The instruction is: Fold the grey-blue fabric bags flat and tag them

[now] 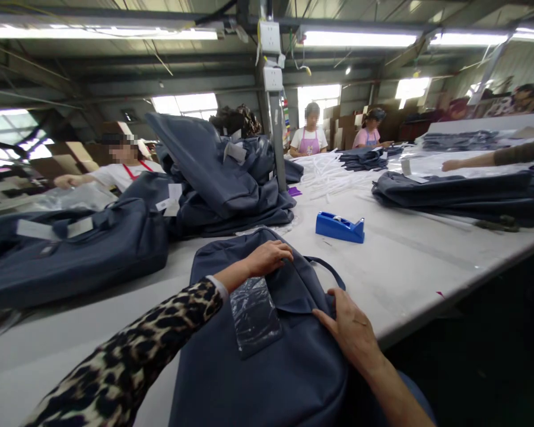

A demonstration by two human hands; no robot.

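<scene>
A dark blue bag (231,391) lies on the table in front of me, with a clear plastic pocket (254,320) on its upper face. Above that pocket, my left hand (269,258) is closed with curled fingers at the bag's top part; what its fingertips pinch, if anything, is hidden. My right hand (349,326) grips the bag's right side, thumb on the upper face and fingers around the edge. Just beyond my right hand, a dark strap loop (331,267) sticks out from the bag.
A blue tape dispenser (339,228) stands beyond the bag on the white table (409,261). Piled bags (222,172) and another bag (84,255) lie left, more bags (463,193) right. A metal post (276,130) rises behind. Several people work around; one person's arm (493,159) reaches in from the right.
</scene>
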